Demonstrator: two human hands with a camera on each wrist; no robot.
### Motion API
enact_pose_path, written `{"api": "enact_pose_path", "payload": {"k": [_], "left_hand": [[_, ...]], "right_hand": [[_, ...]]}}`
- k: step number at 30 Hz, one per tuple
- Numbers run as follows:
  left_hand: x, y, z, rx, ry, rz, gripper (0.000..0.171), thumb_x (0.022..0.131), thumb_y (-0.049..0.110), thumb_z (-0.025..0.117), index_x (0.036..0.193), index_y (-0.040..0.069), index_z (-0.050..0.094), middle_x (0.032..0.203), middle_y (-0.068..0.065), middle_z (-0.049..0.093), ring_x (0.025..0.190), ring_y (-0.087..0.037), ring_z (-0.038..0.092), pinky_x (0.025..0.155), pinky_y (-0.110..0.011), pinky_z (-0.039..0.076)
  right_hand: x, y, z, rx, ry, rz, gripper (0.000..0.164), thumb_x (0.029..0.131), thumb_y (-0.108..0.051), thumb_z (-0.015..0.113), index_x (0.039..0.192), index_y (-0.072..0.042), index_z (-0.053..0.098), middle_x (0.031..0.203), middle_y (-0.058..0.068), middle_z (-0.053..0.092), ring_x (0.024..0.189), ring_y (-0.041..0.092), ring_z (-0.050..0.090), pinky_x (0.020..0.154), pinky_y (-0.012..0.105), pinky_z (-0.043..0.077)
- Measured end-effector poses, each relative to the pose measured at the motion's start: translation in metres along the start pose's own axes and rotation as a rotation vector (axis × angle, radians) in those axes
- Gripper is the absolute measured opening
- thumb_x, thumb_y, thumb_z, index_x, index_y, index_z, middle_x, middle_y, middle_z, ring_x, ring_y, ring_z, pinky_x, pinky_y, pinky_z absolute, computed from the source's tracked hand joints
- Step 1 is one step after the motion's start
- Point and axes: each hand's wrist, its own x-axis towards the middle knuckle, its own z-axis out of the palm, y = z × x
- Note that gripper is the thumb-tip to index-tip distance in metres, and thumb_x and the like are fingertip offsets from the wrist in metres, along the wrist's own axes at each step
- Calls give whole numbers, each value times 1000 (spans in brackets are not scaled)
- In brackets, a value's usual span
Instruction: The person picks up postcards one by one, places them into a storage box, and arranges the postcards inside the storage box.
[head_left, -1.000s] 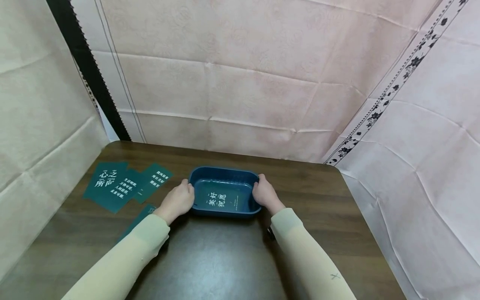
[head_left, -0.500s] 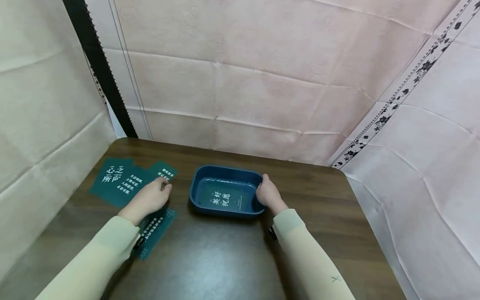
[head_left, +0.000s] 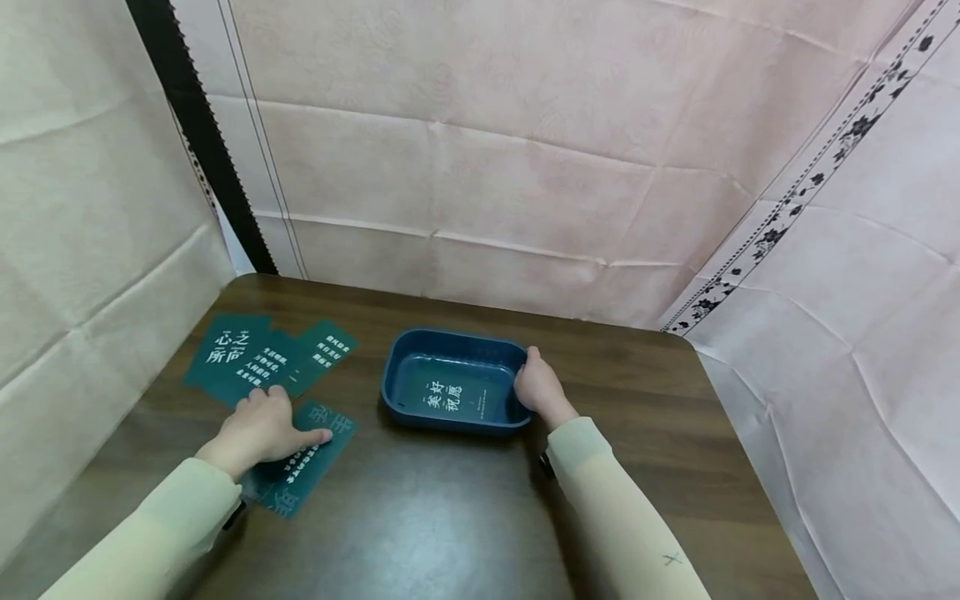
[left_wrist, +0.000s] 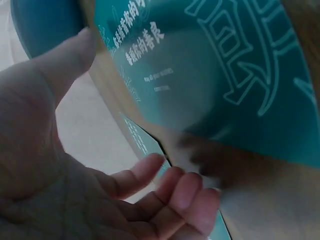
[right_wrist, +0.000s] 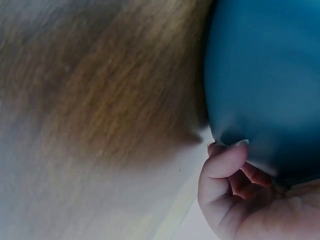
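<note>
My left hand is spread over a dark green card with white lettering, thumb apart from the fingers. In the left wrist view the palm and gently bent fingers hold nothing, and the card lies beyond the thumb and fingertips. A blue rectangular tray sits mid-table with a green lettered card inside it. My right hand grips the tray's right end. Seen from the right wrist, its thumb and fingers curl round the edge of the blue tray.
At the back left, several overlapping green cards lie on the brown wooden table. Pale cloth hangs behind the table and at both sides. A black strip runs down the cloth at the left.
My left hand has let go of the tray's left end and moved left, past the back cards, to the nearer card. This card is turned and further right than before. The right hand keeps its grip.
</note>
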Motion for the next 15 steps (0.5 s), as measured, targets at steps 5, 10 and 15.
{"api": "enact_pose_path", "payload": {"k": [5, 10, 15], "left_hand": [[1, -1, -2, 19, -52, -29, 124, 69, 79, 73, 124, -26, 35, 107, -42, 45, 93, -52, 48, 82, -66, 47], [3, -2, 1, 29, -64, -38, 129, 64, 78, 78, 126, -26, 34, 109, -44, 44, 95, -54, 48, 85, -68, 46], [5, -1, 1, 50, -47, -27, 125, 62, 76, 80, 123, -24, 38, 104, -39, 46, 90, -50, 48, 80, -67, 47]], "right_hand": [[1, 0, -1, -11, 4, 9, 53, 110, -21, 35, 156, -1, 20, 152, 24, 42, 123, 33, 57, 101, 54, 47], [1, 0, 2, -30, 3, 8, 53, 109, -19, 35, 156, -1, 20, 151, 24, 44, 121, 32, 59, 101, 53, 48], [0, 1, 0, -38, 8, 9, 54, 109, -20, 35, 157, -1, 19, 150, 23, 45, 120, 32, 60, 100, 52, 49]]}}
